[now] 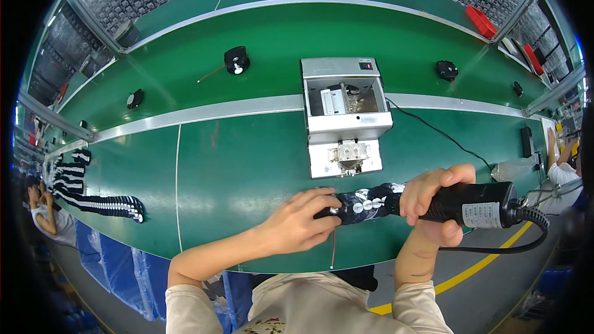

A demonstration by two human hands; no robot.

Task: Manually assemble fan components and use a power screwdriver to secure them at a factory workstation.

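Observation:
My right hand is wrapped round a thick black electric screwdriver, which lies nearly level with its tip end toward the left and a coiled cable at its back. My left hand is closed on a small black blower fan; the fingers hide much of it, and a thin red wire hangs below. Between my hands, a row of black fans with white round centres lies on the green bench, partly behind the screwdriver's front. Whether the screwdriver tip touches the held fan cannot be made out.
A grey screw feeder stands just beyond my hands, its cable running right. Single black fans sit on the raised green shelf. Stacked fans lie at the left. Other people sit at both sides. A red bin stands far right.

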